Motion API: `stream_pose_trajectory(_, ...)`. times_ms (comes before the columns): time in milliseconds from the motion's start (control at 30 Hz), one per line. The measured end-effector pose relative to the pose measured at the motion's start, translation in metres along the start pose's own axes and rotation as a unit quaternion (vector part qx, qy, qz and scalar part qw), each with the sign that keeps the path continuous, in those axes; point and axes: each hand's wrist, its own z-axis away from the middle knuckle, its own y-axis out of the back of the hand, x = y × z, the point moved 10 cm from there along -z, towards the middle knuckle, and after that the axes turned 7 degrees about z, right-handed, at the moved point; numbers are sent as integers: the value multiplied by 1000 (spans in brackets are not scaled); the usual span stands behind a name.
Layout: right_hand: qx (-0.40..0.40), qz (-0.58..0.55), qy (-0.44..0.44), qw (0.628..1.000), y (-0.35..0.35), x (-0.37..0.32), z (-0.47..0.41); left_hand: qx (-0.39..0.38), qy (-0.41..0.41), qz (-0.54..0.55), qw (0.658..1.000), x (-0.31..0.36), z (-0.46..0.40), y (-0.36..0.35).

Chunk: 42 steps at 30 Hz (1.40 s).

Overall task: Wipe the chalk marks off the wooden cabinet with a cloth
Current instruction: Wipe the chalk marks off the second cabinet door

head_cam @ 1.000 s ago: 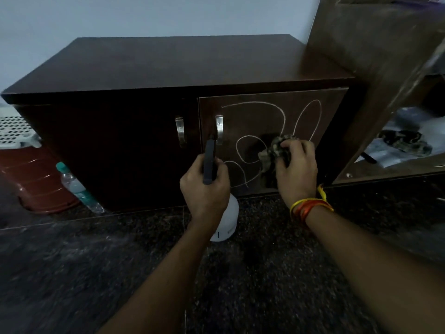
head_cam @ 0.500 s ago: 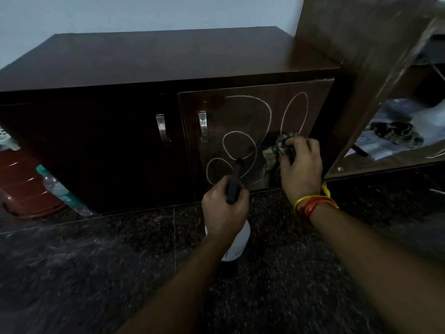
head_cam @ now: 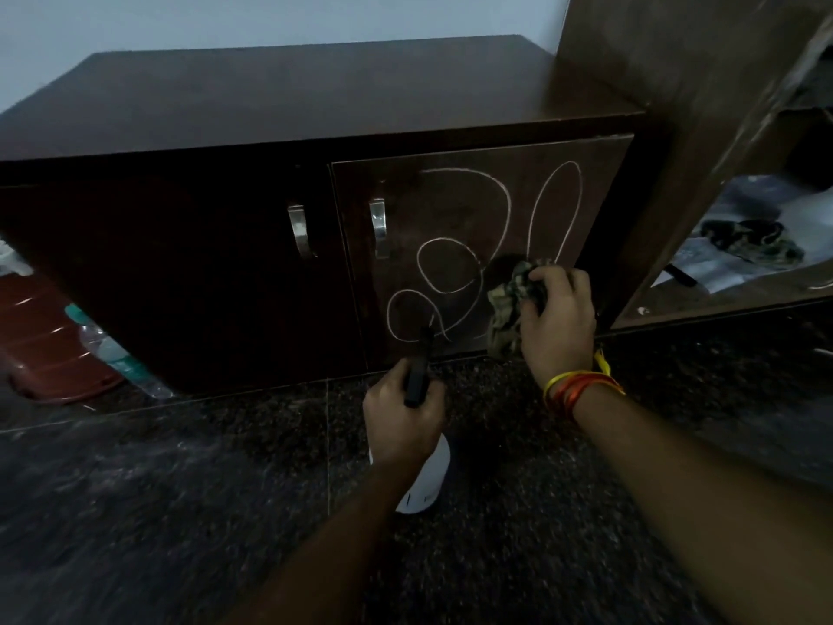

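A dark wooden cabinet [head_cam: 315, 97] stands on the floor ahead of me. White looping chalk marks [head_cam: 450, 272] cover its right door [head_cam: 455, 209]. My right hand [head_cam: 559, 322] grips a crumpled patterned cloth [head_cam: 511, 304] and presses it against the lower right part of that door. My left hand [head_cam: 403, 421] holds a white spray bottle [head_cam: 428, 480] by its black nozzle head, low in front of the door's bottom edge.
The floor [head_cam: 180, 512] is dark speckled stone. A plastic water bottle [head_cam: 112, 354] and a red tub [head_cam: 40, 340] lie at the cabinet's left. A taller wooden unit [head_cam: 676, 83] stands at the right, its low shelf [head_cam: 739, 268] holding papers and dark items.
My left hand has lowered the spray bottle from in front of the door down toward the floor. The right hand stays pressed on the door with the cloth. The view has shifted.
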Motion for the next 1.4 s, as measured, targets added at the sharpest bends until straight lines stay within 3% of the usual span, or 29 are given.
stream_pose_trajectory(133, -2, -12, 10, 1000, -7, -15, 1, 23, 15, 15, 1000, -2, -1, 13)
stream_pose_trajectory(333, 67, -79, 88, 991, 8, -85, -24, 103, -25, 40, 994, 20, -22, 43)
stream_pose_trajectory(533, 153, -59, 190, 968, 20, -133, -35, 113, -77, 49, 989, 37, -29, 53)
stream_pose_trajectory(600, 122, -23, 204, 971, -6, -135, -28, 129, -83, 39, 987, 36, -32, 59)
stream_pose_trajectory(700, -31, 20, 181, 983, -66, -112, 5, 139, -74, 31, 987, 23, -28, 68)
stream_pose_trajectory(767, -71, 30, 170, 982, -80, -98, 15, 146, -65, 29, 987, 17, -28, 72)
stream_pose_trajectory(1033, 146, -41, 215, 965, -11, -147, -27, 149, -72, 66, 984, 25, -42, 74)
stream_pose_trajectory(1100, 143, -21, 229, 963, -15, -149, -24, 150, -83, 70, 983, 29, -40, 75)
stream_pose_trajectory(1233, 53, 6, 214, 975, -43, -137, -2, 150, -81, 74, 983, 34, -36, 78)
stream_pose_trajectory(1400, 134, -97, 188, 968, -10, -166, -27, 156, -83, 67, 982, 37, -42, 81)
